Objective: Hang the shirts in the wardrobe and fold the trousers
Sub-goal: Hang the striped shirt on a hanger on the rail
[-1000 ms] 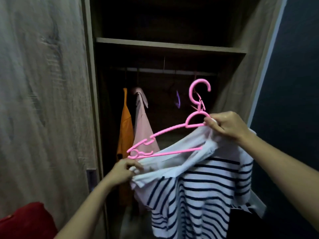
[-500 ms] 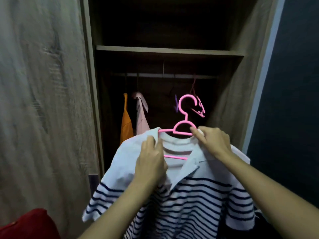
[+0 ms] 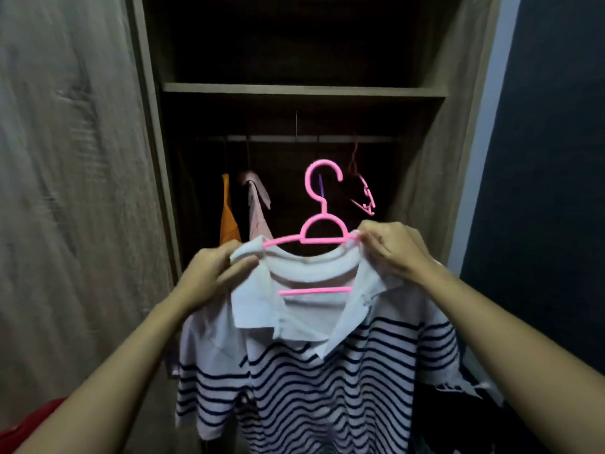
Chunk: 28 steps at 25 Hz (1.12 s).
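Note:
A white polo shirt with dark stripes (image 3: 314,381) hangs on a pink plastic hanger (image 3: 322,224), held up in front of the open wardrobe. My left hand (image 3: 212,273) grips the shirt's left shoulder by the collar. My right hand (image 3: 393,250) pinches the right shoulder where it meets the hanger arm. The hanger's hook stands upright, below the wardrobe rail (image 3: 311,138) and apart from it.
An orange shirt (image 3: 227,217) and a pale pink shirt (image 3: 257,208) hang at the rail's left. An empty pink hanger (image 3: 361,191) hangs at the right. A shelf (image 3: 304,90) spans above the rail. The wardrobe door (image 3: 72,191) stands left. Something red (image 3: 29,424) lies at the lower left.
The hanger went from tilted and half out of the shirt to upright inside the collar. My left hand moved from the collar's middle out to the left shoulder.

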Each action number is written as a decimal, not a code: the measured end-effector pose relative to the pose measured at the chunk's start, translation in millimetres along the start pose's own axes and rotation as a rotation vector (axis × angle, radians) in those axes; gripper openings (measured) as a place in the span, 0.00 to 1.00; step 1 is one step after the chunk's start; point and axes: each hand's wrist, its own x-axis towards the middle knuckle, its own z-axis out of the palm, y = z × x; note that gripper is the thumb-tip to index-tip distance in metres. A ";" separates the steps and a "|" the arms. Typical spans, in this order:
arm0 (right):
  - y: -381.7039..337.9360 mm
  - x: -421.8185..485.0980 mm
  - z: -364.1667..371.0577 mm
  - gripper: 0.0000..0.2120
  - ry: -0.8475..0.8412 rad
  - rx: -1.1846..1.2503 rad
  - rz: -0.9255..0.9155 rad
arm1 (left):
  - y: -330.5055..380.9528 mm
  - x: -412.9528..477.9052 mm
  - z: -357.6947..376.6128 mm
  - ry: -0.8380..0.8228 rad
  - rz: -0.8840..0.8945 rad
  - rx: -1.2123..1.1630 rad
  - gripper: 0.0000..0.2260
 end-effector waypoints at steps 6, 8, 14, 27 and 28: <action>55.1 -36.2 2.3 0.45 -0.039 -0.027 0.135 | -16.8 -0.2 -18.9 0.096 -0.105 -0.091 0.13; 59.4 -37.2 -1.2 0.44 -0.055 -0.087 0.106 | -16.5 1.3 -19.4 0.069 -0.119 -0.121 0.11; 36.4 -18.8 -5.6 0.19 -0.206 0.088 -0.038 | -10.4 6.2 -11.5 0.023 -0.148 -0.233 0.08; 37.2 0.0 -16.6 0.16 0.171 0.164 0.205 | -70.3 -25.4 -3.7 -0.125 -0.297 0.104 0.15; 34.7 -0.5 -14.8 0.16 0.174 0.171 0.212 | -71.5 -27.3 -1.9 -0.043 -0.343 0.131 0.11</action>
